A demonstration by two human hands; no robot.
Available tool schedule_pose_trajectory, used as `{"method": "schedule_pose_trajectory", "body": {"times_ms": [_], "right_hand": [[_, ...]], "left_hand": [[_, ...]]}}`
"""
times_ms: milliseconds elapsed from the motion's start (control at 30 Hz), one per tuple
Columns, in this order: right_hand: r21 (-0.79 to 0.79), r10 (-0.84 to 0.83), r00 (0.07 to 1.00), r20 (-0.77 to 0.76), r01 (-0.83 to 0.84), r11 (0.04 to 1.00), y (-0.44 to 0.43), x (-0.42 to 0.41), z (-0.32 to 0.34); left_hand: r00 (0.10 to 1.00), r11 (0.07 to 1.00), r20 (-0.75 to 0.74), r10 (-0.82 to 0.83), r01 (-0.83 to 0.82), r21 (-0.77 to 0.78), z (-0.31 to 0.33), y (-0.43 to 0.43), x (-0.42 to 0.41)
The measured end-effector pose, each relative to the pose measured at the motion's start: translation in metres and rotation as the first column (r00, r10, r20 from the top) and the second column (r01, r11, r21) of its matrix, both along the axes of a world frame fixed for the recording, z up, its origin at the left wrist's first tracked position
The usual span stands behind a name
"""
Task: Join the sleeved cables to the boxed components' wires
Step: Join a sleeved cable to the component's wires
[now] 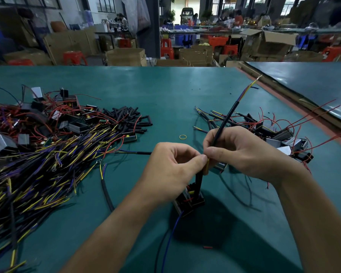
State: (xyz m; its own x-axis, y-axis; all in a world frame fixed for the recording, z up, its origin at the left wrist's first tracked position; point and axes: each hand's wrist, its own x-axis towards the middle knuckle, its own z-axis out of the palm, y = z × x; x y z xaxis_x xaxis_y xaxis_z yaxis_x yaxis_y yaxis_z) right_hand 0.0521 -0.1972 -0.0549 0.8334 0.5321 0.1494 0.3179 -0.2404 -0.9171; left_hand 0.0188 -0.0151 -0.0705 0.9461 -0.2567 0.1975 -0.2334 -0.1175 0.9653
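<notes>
The sleeved cable (224, 121) was held above the near middle of the desk (165, 85). It slanted up and away to the right, and its far end showed yellow and blue cores past the black sleeve. The right grip (242, 150) was clamped on its lower part, fingers curled round the sleeve. The left grip (171, 168) met it fingertip to fingertip, thumb and forefinger pressed together on a yellow wire (207, 165) that showed just below them.

Right under the hands a boxed component (189, 200) sat on the desk. A black tube (198, 180) rose from it towards the pinch, and a blue wire (170, 239) trailed from it towards the person.

A yellow rubber band (182, 137) lay just beyond the hands, and a short red scrap (207, 247) lay nearer the person. Beside the right wrist, to the right, was a cluster of boxed parts (278, 134) with red leads and cables.

On the left spread a big heap of yellow, blue and black cables (37, 170), with one loose cable (106, 192) at its edge. Behind the heap were more boxes tangled in red wire (57, 115) and a pile of short black tubing (126, 119).
</notes>
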Motion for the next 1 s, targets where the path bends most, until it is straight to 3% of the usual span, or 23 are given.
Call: {"method": "schedule_pose_trajectory", "body": {"times_ms": [167, 333, 567, 767, 900, 1000], "right_hand": [[-0.029, 0.026, 0.999, 0.032, -0.025, 0.999, 0.000, 0.000, -0.001], [-0.047, 0.021, 0.999, 0.028, -0.020, 0.999, 0.000, -0.001, 0.000], [-0.049, -0.068, 0.998, -0.008, 0.067, 0.997, 0.000, -0.002, 0.000], [-0.044, -0.104, 0.994, 0.025, 0.105, 0.993, 0.002, -0.004, 0.003], [-0.033, -0.104, 0.994, 0.021, 0.104, 0.994, 0.002, -0.004, 0.004], [-0.018, -0.108, 0.994, 0.003, 0.109, 0.994, 0.003, -0.006, 0.006]], "left_hand": [[0.996, 0.995, 0.086, -0.035, 0.027, 0.095, -0.001, 0.003, 0.002], [0.974, 0.963, 0.224, 0.040, -0.098, 0.252, -0.005, 0.003, 0.001], [0.972, 0.958, 0.231, 0.040, -0.103, 0.268, -0.006, 0.003, 0.004], [0.973, 0.959, 0.142, 0.183, -0.208, 0.193, -0.016, 0.007, 0.018], [0.997, 0.993, -0.067, 0.042, -0.034, 0.117, -0.018, 0.001, 0.017], [0.993, 0.999, -0.119, -0.019, 0.024, 0.040, -0.015, -0.002, 0.014]]}}
